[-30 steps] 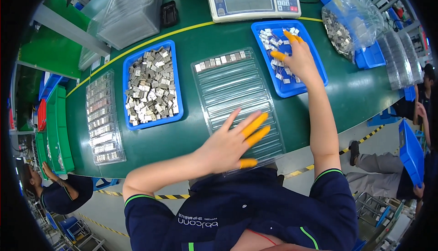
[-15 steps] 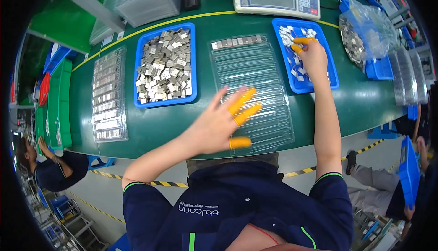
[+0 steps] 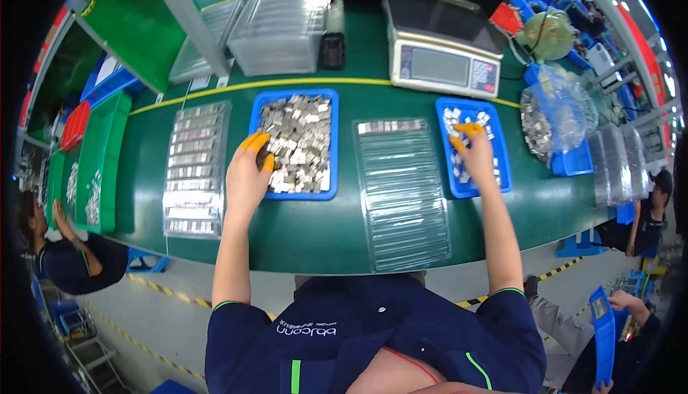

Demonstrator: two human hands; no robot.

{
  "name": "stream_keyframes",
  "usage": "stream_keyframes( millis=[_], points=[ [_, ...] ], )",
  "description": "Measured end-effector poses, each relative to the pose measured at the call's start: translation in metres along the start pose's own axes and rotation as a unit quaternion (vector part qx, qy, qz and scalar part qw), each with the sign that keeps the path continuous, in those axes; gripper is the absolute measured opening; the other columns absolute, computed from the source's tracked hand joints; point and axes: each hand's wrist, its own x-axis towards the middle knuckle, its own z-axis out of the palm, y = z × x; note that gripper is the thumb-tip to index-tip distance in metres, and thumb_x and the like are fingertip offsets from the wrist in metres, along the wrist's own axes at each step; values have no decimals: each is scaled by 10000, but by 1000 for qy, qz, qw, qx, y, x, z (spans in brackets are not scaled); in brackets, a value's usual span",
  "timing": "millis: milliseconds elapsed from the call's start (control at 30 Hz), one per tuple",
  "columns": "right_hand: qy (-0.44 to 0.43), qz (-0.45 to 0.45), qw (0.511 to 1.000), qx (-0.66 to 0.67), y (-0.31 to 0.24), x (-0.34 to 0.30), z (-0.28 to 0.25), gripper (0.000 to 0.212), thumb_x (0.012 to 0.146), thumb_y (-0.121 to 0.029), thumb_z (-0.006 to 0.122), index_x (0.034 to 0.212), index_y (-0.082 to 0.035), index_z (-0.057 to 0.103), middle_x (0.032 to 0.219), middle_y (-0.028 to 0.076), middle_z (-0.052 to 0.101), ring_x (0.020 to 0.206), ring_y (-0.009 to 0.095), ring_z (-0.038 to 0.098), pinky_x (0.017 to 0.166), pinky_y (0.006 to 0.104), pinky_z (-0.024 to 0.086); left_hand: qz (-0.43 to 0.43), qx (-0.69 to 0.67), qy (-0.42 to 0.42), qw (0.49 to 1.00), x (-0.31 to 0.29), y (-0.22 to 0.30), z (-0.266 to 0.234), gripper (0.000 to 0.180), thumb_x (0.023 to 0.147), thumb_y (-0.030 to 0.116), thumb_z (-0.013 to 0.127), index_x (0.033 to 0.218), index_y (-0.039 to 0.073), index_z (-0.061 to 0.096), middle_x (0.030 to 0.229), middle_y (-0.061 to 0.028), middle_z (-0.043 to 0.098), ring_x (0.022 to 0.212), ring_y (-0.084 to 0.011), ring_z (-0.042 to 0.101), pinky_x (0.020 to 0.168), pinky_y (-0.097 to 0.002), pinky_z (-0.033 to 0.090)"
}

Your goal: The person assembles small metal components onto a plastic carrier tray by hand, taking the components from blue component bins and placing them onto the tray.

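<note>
My left hand, with orange finger covers, reaches over the left rim of a blue tray heaped with small metal connector-like parts. Its thumb and fingers are apart at the edge of the heap, with nothing visible between them. My right hand, also in orange finger covers, is over a smaller blue tray of small white parts. Its fingers curve down, the thumb a little apart; no part shows in them. Between the trays lies a clear ribbed plastic tray, its far row holding metal parts.
A filled clear tray lies at left, beside a green bin. Farther back stand stacked clear trays and a weighing scale. Bagged parts lie at right. Other people work at both sides.
My left hand has moved from over the clear ribbed tray leftward to the tray of metal parts. My right hand stays over the white parts. The view has tilted up, showing more of the table's back.
</note>
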Motion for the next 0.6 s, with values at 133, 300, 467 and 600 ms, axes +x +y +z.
stream_keyframes(
  millis=[133, 300, 467, 600],
  points=[
    [36, 46, 998, -31, -17, -5, 4, 247, 718, -150, 697, 922, -19, 651, 972, 186, 590, 810, 320, 587, 718, 367, 477, -17, 73, -23, 997, 20, 13, 2, 323, 718, 37, 618, 1041, 34, 618, 1040, -148, 599, 925, -299, 565, 791, -365, 465],
    [66, 120, 991, -12, -15, -7, -1, 220, 707, -164, 712, 908, -77, 691, 774, 151, 634, 658, 278, 605, 600, 342, 476, 38, 77, 34, 996, 33, 16, 9, 195, 723, 67, 636, 911, 38, 675, 840, -148, 636, 745, -293, 595, 685, -370, 479],
    [103, 174, 979, -39, -17, -11, -15, 212, 734, -164, 694, 931, -87, 689, 777, 137, 646, 662, 243, 621, 608, 308, 477, -7, -64, 49, 997, 37, 10, 18, 207, 772, 109, 636, 969, 56, 672, 775, -156, 653, 637, -247, 620, 594, -329, 473],
    [212, 82, 974, 1, -16, -27, -31, 195, 765, -107, 650, 955, -78, 674, 896, 170, 626, 799, 307, 600, 694, 363, 466, -57, -323, -39, 944, 30, 13, 20, 260, 858, 68, 553, 1097, -28, 590, 916, -106, 663, 816, -121, 625, 722, -209, 471]
  ],
)
